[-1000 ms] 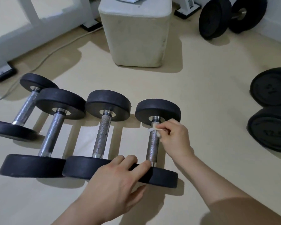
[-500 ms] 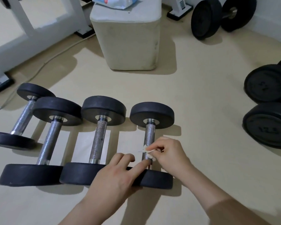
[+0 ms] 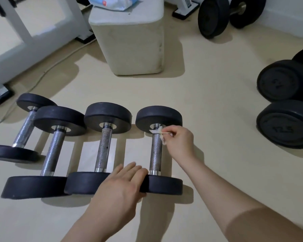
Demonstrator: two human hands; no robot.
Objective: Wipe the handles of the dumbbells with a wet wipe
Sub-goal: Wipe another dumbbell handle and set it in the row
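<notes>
The wet wipe (image 3: 156, 131), pinched in the curled fingers (image 3: 168, 133) of the right hand (image 3: 179, 140), has been carried from the near end of the rightmost dumbbell's handle (image 3: 156, 154) up to its far end, where it is now held against the bar just below the far plate (image 3: 158, 116). The left hand (image 3: 119, 187) is kept on the near plate (image 3: 164, 186) with fingers straight and open, so the dumbbell is steadied on the floor (image 3: 208, 119). A full stroke of this handle is judged complete; whether the other three handles (image 3: 104, 149) have been wiped cannot be told.
</notes>
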